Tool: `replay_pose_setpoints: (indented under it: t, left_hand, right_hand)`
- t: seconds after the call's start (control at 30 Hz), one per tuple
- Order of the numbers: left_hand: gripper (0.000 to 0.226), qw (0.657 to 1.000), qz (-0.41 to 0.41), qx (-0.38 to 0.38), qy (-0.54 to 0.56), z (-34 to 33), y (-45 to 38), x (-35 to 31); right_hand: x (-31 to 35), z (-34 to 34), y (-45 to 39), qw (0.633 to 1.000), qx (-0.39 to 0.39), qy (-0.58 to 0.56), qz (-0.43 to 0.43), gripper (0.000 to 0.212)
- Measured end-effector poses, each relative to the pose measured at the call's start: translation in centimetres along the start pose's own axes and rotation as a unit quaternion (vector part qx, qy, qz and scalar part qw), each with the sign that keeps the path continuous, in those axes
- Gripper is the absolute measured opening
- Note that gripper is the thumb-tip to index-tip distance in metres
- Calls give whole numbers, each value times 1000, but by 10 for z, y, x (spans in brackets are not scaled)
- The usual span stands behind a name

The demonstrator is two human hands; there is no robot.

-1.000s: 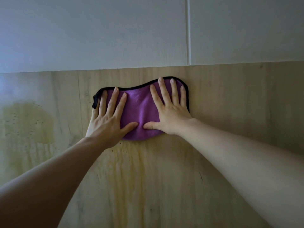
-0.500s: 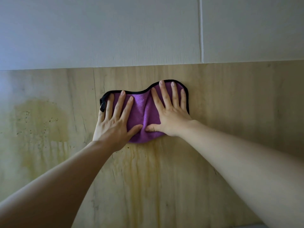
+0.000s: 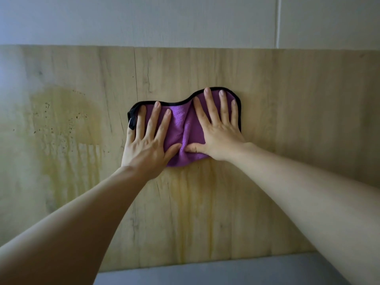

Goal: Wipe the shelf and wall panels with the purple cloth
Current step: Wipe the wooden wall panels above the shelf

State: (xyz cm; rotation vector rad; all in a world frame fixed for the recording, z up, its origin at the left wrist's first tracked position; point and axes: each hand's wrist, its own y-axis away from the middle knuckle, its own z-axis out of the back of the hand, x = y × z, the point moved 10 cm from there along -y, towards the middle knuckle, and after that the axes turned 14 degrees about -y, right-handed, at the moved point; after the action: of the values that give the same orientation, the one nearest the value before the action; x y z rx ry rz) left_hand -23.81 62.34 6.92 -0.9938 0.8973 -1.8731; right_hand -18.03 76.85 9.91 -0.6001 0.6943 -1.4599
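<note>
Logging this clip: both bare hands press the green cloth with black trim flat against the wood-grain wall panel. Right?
Not quite. The head view shows a purple cloth with black trim, not green. Left hand and right hand do press it flat against the wood-grain wall panel.

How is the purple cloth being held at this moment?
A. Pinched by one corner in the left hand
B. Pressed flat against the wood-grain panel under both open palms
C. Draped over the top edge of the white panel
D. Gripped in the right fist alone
B: the left hand and right hand lie spread, fingers open, on the purple cloth against the wood-grain panel.
</note>
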Motion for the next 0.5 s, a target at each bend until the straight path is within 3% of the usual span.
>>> replay_pose_setpoints:
  t: [0.5]
  left_hand:
    - [93,999,24,37,22,-52,92,4]
  right_hand:
    - [18,-73,77,999,-31,-2,-26,122]
